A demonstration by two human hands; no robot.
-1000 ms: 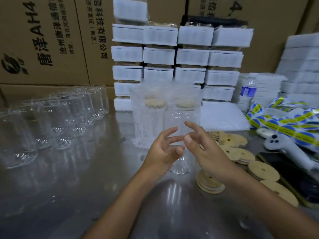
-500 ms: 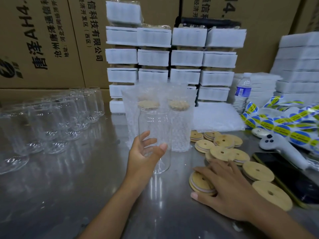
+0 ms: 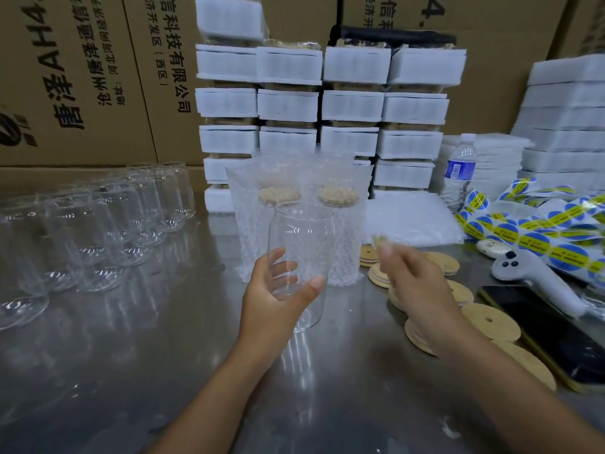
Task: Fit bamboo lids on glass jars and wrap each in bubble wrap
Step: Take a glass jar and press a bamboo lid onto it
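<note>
My left hand [image 3: 275, 299] grips an open clear glass jar [image 3: 302, 231] standing on the steel table [image 3: 131, 355]; fingers and thumb curl round its lower half. To the right of the jar, my right hand [image 3: 419, 290] is raised and motion-blurred. It pinches a small tan piece at its fingertips that looks like a bamboo lid [image 3: 379, 239]. Loose bamboo lids [image 3: 491, 321] lie on the table under and right of that hand. Behind the jar stand two lidded jars in bubble wrap, one on the left [image 3: 252, 231] and one on the right [image 3: 343, 250].
Several empty glass jars [image 3: 108, 224] crowd the left of the table. Stacked white foam packs [image 3: 353, 103] and cardboard boxes [image 3: 82, 77] wall the back. Bubble wrap sheets [image 3: 412, 221], a water bottle [image 3: 460, 172], sticker rolls [image 3: 540, 237], a white handheld device [image 3: 537, 273] and a phone [image 3: 550, 335] lie at right.
My right hand left the jar, dropped onto the lid pile, then rose toward the jar with a tan piece. My left hand keeps hold of the jar.
</note>
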